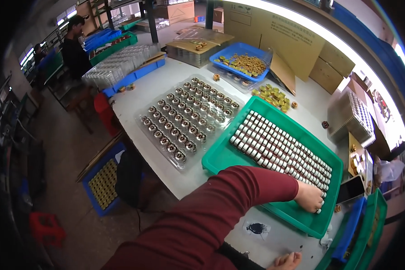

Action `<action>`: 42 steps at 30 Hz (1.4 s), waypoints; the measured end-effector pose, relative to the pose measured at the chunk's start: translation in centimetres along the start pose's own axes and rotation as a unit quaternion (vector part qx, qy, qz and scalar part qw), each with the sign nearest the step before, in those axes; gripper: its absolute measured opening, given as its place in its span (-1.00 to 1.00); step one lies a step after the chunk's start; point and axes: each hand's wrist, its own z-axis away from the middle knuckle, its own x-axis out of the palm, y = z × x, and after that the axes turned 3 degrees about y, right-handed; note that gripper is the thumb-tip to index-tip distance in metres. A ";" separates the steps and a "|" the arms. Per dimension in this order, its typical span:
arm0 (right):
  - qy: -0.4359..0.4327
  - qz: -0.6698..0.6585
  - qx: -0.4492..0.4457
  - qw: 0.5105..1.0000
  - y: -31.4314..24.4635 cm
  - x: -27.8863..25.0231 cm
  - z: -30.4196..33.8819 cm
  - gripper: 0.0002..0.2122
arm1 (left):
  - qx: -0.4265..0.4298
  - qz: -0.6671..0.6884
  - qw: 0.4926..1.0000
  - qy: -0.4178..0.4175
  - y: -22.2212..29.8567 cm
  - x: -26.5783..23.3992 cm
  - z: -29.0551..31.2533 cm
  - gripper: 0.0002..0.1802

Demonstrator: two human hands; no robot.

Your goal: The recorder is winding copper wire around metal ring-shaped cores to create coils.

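My left hand (pixel 309 197), in a maroon sleeve, reaches across into a green tray (pixel 281 208). Its fingers are bent and closed around a white-and-brown coil piece at the near right end of the packed rows; the fingertips partly hide it. Tight rows of these small coils (pixel 279 146) fill much of the tray. At the lower edge, my right hand (pixel 287 261) is partly cut off, with its fingers curled; whatever it holds, if anything, is hidden. Left of the green tray lies a clear plastic blister tray (pixel 177 168) with rows of dark wire-wound ring coils (pixel 184 121).
A blue tray (pixel 261 74) of small copper-coloured rings stands at the back beside loose yellowish pieces (pixel 274 96). Stacked clear trays (pixel 121 65) are at the far left. More stacked trays (pixel 353 114) and blue and green bins (pixel 373 225) line the right. A person (pixel 74 47) stands beyond the table.
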 end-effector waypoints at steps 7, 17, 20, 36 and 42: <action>0.065 0.037 -0.020 0.997 0.1 0.3 0.0 -0.91 | -0.258 0.186 0.948 -0.025 0.8 -5.2 0.9 -0.91; -0.155 -0.102 0.028 0.982 -6.6 7.9 8.9 -0.85 | -0.543 0.708 0.429 0.139 10.1 -21.4 7.6 -0.76; -0.239 -0.083 0.032 0.967 -6.2 9.2 10.5 -0.80 | -0.573 0.760 0.204 0.229 14.0 -21.8 8.0 -0.73; -0.459 -0.118 0.072 0.878 -6.3 9.3 11.2 -0.74 | -0.527 0.714 0.279 0.367 18.2 -18.9 6.9 -0.70; -0.455 -0.140 0.244 0.845 -6.5 9.2 10.5 -0.79 | -0.550 0.628 0.413 0.366 18.1 -19.0 6.8 -0.78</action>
